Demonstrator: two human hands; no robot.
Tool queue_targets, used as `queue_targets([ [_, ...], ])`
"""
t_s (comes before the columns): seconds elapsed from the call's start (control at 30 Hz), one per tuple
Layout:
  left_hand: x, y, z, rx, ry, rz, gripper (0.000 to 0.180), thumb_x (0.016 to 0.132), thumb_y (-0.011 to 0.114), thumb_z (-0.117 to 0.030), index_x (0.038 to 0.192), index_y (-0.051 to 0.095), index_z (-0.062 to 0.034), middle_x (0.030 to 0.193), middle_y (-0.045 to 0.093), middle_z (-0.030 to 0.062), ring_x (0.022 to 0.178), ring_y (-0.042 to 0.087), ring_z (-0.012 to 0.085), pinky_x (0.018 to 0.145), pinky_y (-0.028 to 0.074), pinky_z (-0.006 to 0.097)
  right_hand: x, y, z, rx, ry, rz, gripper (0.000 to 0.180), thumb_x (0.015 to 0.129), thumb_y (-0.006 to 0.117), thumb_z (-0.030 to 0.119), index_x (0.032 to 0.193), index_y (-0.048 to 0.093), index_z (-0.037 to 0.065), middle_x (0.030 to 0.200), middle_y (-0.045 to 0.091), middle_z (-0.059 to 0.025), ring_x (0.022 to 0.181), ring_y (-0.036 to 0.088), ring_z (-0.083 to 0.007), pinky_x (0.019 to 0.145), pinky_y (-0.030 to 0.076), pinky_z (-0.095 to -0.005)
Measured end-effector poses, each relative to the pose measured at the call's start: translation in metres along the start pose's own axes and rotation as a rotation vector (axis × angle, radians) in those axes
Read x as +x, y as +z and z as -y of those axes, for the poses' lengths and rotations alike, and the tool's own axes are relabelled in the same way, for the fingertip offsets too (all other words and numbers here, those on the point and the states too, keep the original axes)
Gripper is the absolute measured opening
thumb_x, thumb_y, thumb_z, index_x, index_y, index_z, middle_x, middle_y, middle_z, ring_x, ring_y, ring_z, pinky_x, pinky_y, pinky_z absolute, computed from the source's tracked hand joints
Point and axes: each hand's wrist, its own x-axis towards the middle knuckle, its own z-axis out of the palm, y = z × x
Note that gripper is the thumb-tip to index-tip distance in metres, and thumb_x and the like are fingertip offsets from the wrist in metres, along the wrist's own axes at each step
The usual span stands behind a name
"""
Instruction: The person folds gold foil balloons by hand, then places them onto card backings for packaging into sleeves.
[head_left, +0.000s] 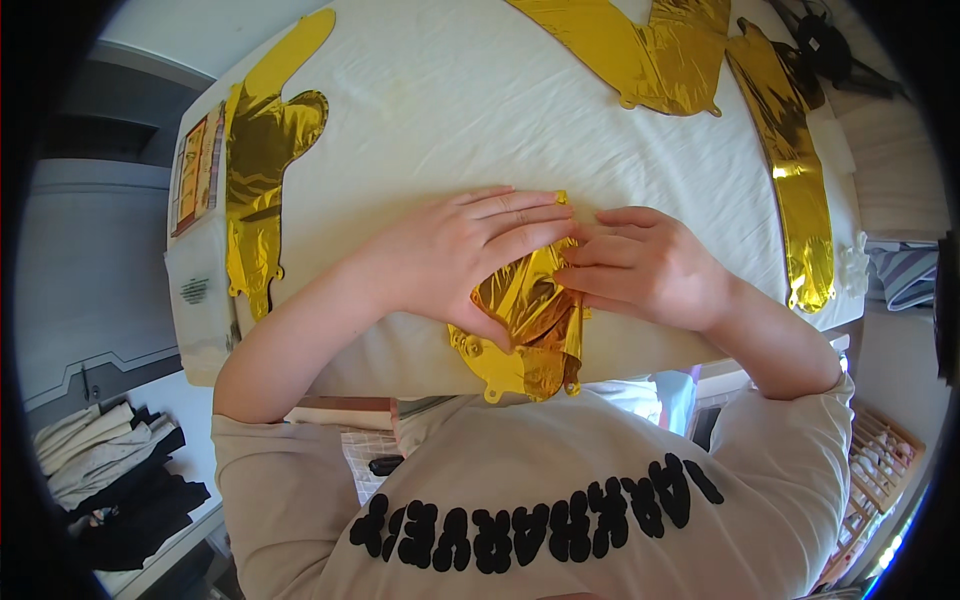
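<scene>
A crumpled gold foil balloon, partly folded over, lies at the near edge of the white-covered surface in front of me. My left hand rests across it, fingers stretched out over its far end and thumb pressing lower down on the foil. Bent fingers of my right hand close on the balloon's right edge; the thumb is hidden beneath. The fingertips of both hands nearly meet at the far end. Small tabs stick out along the balloon's near end, below my left thumb.
Flat gold foil balloons lie at the left, far right of centre and right side. A printed card and clear plastic bag lie along the left edge. A black device sits far right. Folded clothes are lower left.
</scene>
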Motion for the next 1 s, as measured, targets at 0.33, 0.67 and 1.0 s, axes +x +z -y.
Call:
queue_targets([
  [0.33, -0.006, 0.005, 0.003, 0.156, 0.046, -0.004, 0.125, 0.054, 0.088, -0.064, 0.153, 0.043, -0.0005, 0.162, 0.039, 0.0183, 0.151, 0.037, 0.0364, 0.122, 0.033, 0.048, 0.004, -0.006, 0.002, 0.009, -0.032, 0.054, 0.029, 0.076, 0.082, 0.019, 0.104, 0.075, 0.015, 0.106, 0.072, -0.0014, 0.103, 0.071, -0.0213, 0.099, 0.056, -0.0432],
  [0.67, -0.007, 0.005, 0.006, 0.28, 0.1, 0.063, 0.121, 0.067, 0.081, -0.065, 0.158, 0.034, 0.0005, 0.165, 0.032, 0.0207, 0.154, 0.03, 0.0367, 0.125, 0.026, 0.048, 0.006, -0.001, 0.005, 0.027, -0.031, 0.026, 0.021, 0.082, 0.08, 0.018, 0.1, 0.073, 0.011, 0.103, 0.073, -0.0044, 0.104, 0.07, -0.0271, 0.099, 0.054, -0.0448],
  [1.0, -0.009, 0.005, 0.003, 0.296, 0.057, 0.128, 0.097, 0.084, 0.074, -0.032, 0.163, 0.026, -0.0067, 0.17, 0.025, 0.0148, 0.158, 0.022, 0.0305, 0.128, 0.022, 0.048, 0.01, 0.005, 0.017, 0.027, 0.122, -0.075, 0.012, 0.087, 0.076, 0.015, 0.095, 0.074, 0.007, 0.094, 0.074, -0.0081, 0.088, 0.071, -0.0301, 0.083, 0.055, -0.0404],
])
